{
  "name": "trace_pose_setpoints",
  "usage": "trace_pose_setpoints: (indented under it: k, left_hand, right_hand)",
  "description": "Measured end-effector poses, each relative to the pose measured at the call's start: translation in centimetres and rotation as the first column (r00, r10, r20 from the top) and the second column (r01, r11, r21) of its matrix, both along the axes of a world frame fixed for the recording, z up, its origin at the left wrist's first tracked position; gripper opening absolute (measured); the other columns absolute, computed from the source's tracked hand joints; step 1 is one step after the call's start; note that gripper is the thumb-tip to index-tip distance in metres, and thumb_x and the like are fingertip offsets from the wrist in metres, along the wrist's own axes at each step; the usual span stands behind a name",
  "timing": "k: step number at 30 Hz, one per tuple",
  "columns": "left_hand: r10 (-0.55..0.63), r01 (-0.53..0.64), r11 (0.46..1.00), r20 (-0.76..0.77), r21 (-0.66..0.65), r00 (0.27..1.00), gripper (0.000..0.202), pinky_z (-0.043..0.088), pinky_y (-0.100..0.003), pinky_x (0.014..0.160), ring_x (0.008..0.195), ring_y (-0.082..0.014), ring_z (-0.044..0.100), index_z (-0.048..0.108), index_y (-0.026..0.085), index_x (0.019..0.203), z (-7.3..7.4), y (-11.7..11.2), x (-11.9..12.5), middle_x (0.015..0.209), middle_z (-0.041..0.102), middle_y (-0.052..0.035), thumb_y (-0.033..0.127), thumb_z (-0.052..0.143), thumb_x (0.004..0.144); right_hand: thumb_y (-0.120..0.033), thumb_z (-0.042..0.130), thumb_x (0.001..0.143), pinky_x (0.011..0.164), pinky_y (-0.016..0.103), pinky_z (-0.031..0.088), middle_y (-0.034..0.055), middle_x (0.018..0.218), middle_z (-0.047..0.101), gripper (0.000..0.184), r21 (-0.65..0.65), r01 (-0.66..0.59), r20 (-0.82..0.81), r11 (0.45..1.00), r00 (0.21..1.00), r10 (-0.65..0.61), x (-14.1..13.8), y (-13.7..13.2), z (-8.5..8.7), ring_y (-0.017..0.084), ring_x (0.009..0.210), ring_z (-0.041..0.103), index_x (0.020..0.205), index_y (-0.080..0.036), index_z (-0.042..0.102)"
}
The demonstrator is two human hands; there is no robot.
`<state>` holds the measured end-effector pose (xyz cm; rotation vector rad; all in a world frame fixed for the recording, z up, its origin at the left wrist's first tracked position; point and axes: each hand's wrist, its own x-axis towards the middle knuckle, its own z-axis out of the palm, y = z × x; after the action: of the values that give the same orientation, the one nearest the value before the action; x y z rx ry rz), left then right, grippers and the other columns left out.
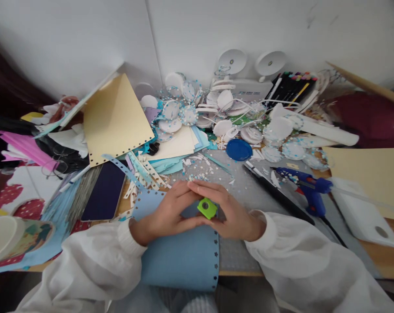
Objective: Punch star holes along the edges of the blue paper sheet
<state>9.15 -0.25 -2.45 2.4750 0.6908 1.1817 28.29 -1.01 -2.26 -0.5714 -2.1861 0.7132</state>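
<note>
Both hands meet over a small green hole punch point(207, 208) clamped on the right edge of a light blue paper sheet point(180, 256). My left hand point(166, 211) curls round the punch from the left, fingers closed and pressing it. My right hand point(225, 211) wraps it from the right, thumb and fingers pinched on it. The sheet's right edge shows a row of punched holes running down toward the table's front edge. White sleeves cover both forearms.
A blue glue gun point(309, 191) and a black ruler point(275, 191) lie to the right. A dark phone point(104, 191), a gold punched sheet point(115, 117), a blue lid point(238, 149), white paper discs point(223, 113) and scraps crowd the back. A marker box point(291, 87) stands by the wall.
</note>
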Motion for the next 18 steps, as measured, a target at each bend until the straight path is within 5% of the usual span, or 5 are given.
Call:
trace_pose_setpoints:
  k: [2, 4, 8, 13, 18]
  left_hand:
    - [-0.024, 0.024, 1.000, 0.001, 0.003, 1.000, 0.041, 0.050, -0.036, 0.079, 0.091, -0.0225, 0.060, 0.056, 0.016, 0.107, 0.2, 0.0, 0.0, 0.098, 0.063, -0.0091, 0.050, 0.059, 0.085]
    - [-0.039, 0.040, 0.999, -0.021, 0.011, 0.999, 0.040, 0.049, -0.035, 0.076, 0.086, -0.0209, 0.060, 0.056, 0.016, 0.107, 0.6, 0.0, -0.1, 0.095, 0.064, -0.0084, 0.047, 0.064, 0.083]
    - [-0.024, 0.026, 0.999, -0.041, 0.047, 0.999, 0.038, 0.047, -0.034, 0.073, 0.082, -0.0192, 0.060, 0.057, 0.016, 0.105, 1.0, -0.1, -0.2, 0.092, 0.064, -0.0082, 0.045, 0.065, 0.082]
    - [-0.023, 0.026, 0.998, -0.044, 0.066, 0.999, 0.035, 0.045, -0.034, 0.073, 0.080, -0.0188, 0.058, 0.056, 0.017, 0.100, 0.8, -0.1, -0.3, 0.089, 0.064, -0.0066, 0.046, 0.064, 0.083]
    - [-0.002, 0.007, 0.994, -0.044, 0.105, 0.999, 0.035, 0.043, -0.034, 0.069, 0.074, -0.0178, 0.056, 0.054, 0.017, 0.093, 0.7, 0.0, -0.2, 0.083, 0.062, -0.0051, 0.049, 0.063, 0.082]
  right_hand:
    - [-0.021, 0.057, 0.085, 0.107, 0.046, 0.039, 0.0123, 0.142, 0.046, 0.064, 0.003, 0.035, -0.034, 0.999, 0.999, -0.035, 0.8, 0.3, 0.3, 0.026, 0.131, 0.043, 0.143, -0.023, 0.030]
    - [-0.018, 0.053, 0.084, 0.104, 0.048, 0.040, 0.0118, 0.134, 0.052, 0.050, 0.007, 0.197, -0.049, 0.980, 0.979, -0.197, 1.7, 0.9, 0.3, 0.027, 0.124, 0.049, 0.133, -0.024, 0.042]
    - [-0.018, 0.046, 0.089, 0.090, 0.046, 0.045, 0.0114, 0.107, 0.058, 0.023, 0.121, 0.624, 0.019, 0.772, 0.776, -0.630, 3.0, 3.0, -1.1, 0.027, 0.103, 0.055, 0.108, -0.022, 0.059]
    - [-0.019, 0.049, 0.089, 0.085, 0.046, 0.044, 0.0132, 0.096, 0.058, 0.020, 0.233, 0.641, 0.233, 0.731, 0.693, -0.682, 3.7, 5.0, -3.6, 0.030, 0.096, 0.053, 0.104, -0.016, 0.061]
    - [-0.018, 0.049, 0.089, 0.079, 0.042, 0.046, 0.0102, 0.087, 0.060, 0.016, 0.114, 0.686, 0.144, 0.719, 0.704, -0.695, 3.9, 5.3, -3.2, 0.025, 0.085, 0.056, 0.094, -0.017, 0.064]
